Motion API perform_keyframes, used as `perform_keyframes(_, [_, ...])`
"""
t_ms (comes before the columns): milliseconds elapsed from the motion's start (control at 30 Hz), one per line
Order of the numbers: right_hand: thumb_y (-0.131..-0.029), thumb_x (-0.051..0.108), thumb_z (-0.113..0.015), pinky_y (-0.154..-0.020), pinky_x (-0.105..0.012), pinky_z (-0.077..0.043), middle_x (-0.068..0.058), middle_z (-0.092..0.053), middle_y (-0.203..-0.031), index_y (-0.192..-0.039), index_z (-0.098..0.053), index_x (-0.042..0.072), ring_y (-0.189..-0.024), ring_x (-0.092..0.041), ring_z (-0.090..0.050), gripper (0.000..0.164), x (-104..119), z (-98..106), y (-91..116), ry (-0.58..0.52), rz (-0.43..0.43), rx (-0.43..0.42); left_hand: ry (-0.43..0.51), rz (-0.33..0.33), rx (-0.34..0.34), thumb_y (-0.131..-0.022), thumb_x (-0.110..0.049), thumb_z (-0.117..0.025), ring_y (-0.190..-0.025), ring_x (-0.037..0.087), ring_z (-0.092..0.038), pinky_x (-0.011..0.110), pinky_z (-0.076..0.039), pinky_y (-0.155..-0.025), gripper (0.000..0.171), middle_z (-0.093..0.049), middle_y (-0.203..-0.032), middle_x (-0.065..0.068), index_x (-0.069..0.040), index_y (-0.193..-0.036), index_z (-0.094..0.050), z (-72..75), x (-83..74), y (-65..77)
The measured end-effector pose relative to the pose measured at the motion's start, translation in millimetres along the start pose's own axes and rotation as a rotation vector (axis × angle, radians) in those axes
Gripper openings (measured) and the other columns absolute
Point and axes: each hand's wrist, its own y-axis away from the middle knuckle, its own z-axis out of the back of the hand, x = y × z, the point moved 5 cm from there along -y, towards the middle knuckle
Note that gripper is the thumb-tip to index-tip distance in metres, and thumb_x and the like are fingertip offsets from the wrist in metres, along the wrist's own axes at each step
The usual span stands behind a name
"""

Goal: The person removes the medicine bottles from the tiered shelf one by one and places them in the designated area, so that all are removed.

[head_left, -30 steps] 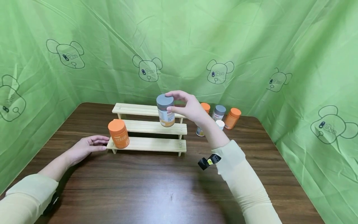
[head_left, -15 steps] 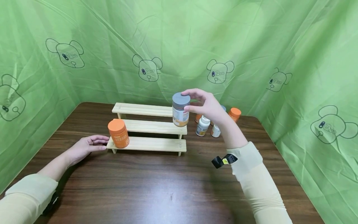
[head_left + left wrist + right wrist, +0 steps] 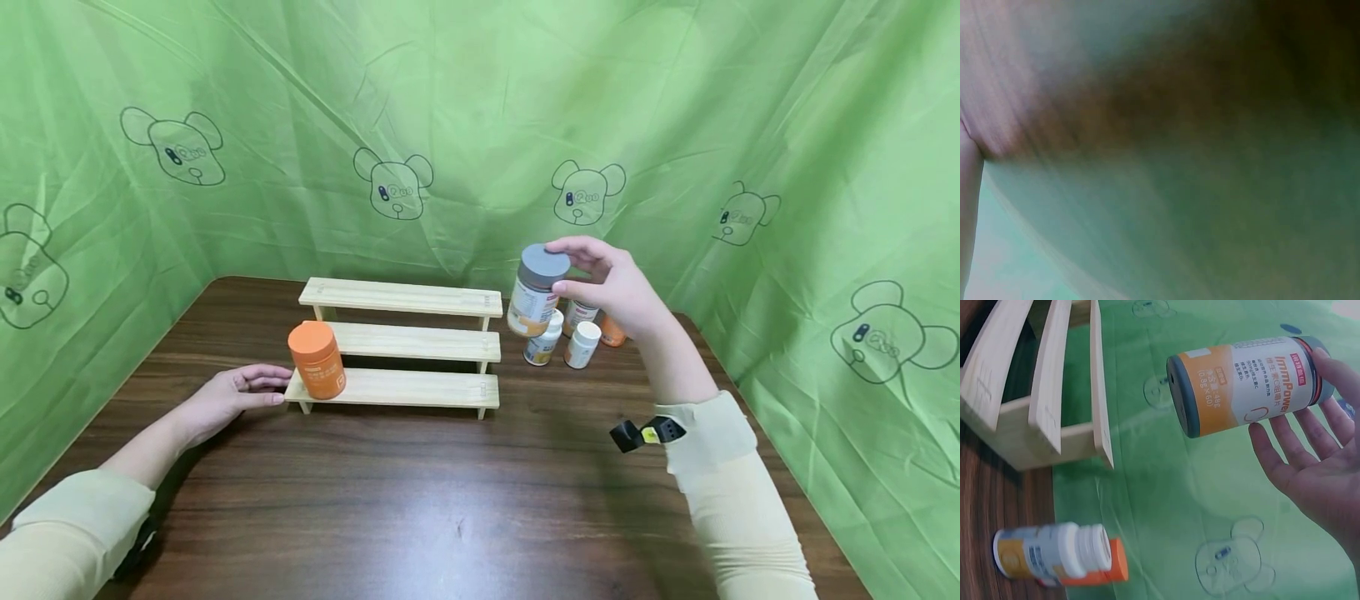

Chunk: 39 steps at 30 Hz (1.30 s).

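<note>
My right hand grips a supplement bottle near its grey cap, thumb on one side and fingers on the other. It is held up off the table, to the right of a three-step wooden display stand. In the right wrist view, the bottle shows a white and orange label. My left hand lies at the left end of the stand's lowest step, fingertips and thumb right at its edge. An orange bottle stands upright on that step. The left wrist view is mostly blurred.
Right of the stand, two white bottles stand on the dark wooden table. Behind them are another bottle and an orange one, partly hidden by my right hand. A green curtain encloses the back and sides.
My right hand has carried the grey-capped supplement bottle rightward, from over the stand to over the group of bottles, and it now tilts slightly. My left hand stays in place.
</note>
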Motion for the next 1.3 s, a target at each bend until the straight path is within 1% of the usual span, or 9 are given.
perform_keyframes(233, [-0.082,-0.009,-0.066,-0.086,-0.027,-0.050,-0.005,-0.061,-0.121,-0.123,-0.058,0.006,-0.110,-0.019,-0.057,0.044,-1,26,16,-0.087,0.049,-0.020,-0.003,0.004,-0.004,-0.088,-0.012,-0.067,-0.102,-0.005,-0.058,0.015,-0.048,-0.081,0.043,-0.065,-0.111,-0.016,0.001,-0.126,-0.052,-0.3,-2.7,1.3])
perform_keyframes(333, [-0.081,-0.012,-0.064,-0.086,-0.026,-0.050,-0.004,-0.061,-0.121,-0.122,-0.059,0.004,-0.110,-0.017,-0.056,0.044,-1,35,23,-0.100,0.061,-0.030,-0.001,0.006,-0.005,-0.088,-0.012,-0.067,-0.102,-0.005,-0.058,0.015,-0.048,-0.080,0.043,-0.065,-0.111,-0.016,0.001,-0.126,-0.052,-0.3,-2.9,1.6])
perform_keyframes(500, [-0.081,-0.014,-0.063,-0.085,-0.023,-0.051,-0.003,-0.062,-0.119,-0.122,-0.059,0.004,-0.109,-0.015,-0.057,0.045,-4,48,34,-0.096,0.050,-0.061,-0.005,0.010,-0.002,-0.088,-0.013,-0.067,-0.102,-0.006,-0.057,0.015,-0.048,-0.080,0.043,-0.065,-0.111,-0.017,0.001,-0.126,-0.052,-0.2,-2.6,2.0])
perform_keyframes(700, [-0.081,-0.017,-0.061,-0.084,-0.023,-0.051,-0.003,-0.063,-0.116,-0.122,-0.059,0.002,-0.107,-0.014,-0.058,0.045,-11,63,47,-0.115,0.043,-0.091,-0.008,0.008,-0.005,-0.088,-0.012,-0.067,-0.102,-0.006,-0.058,0.015,-0.048,-0.080,0.043,-0.065,-0.111,-0.016,0.002,-0.126,-0.052,-0.6,-2.0,2.2])
perform_keyframes(800, [-0.080,-0.018,-0.060,-0.086,-0.022,-0.050,-0.002,-0.064,-0.117,-0.122,-0.058,0.001,-0.109,-0.013,-0.058,0.046,-16,71,54,-0.121,0.044,-0.106,-0.003,0.005,-0.005,-0.088,-0.011,-0.066,-0.102,-0.006,-0.058,0.014,-0.048,-0.080,0.043,-0.065,-0.111,-0.016,0.002,-0.126,-0.051,-1.2,-2.7,2.4])
perform_keyframes(1133, [-0.080,-0.020,-0.059,-0.087,-0.020,-0.049,0.000,-0.066,-0.115,-0.123,-0.057,-0.001,-0.108,-0.011,-0.059,0.047,-39,95,81,-0.147,-0.006,-0.170,0.006,-0.009,0.004,-0.088,-0.010,-0.066,-0.103,-0.005,-0.058,0.014,-0.048,-0.080,0.042,-0.065,-0.112,-0.015,0.002,-0.126,-0.051,-0.7,-3.8,1.4])
perform_keyframes(1300, [-0.081,-0.019,-0.059,-0.086,-0.020,-0.049,0.001,-0.066,-0.114,-0.125,-0.056,0.000,-0.106,-0.011,-0.060,0.047,-56,104,92,-0.145,-0.054,-0.199,-0.002,-0.006,0.002,-0.089,-0.011,-0.066,-0.103,-0.005,-0.058,0.014,-0.047,-0.081,0.042,-0.065,-0.111,-0.016,0.002,-0.126,-0.051,-0.6,-3.7,1.6])
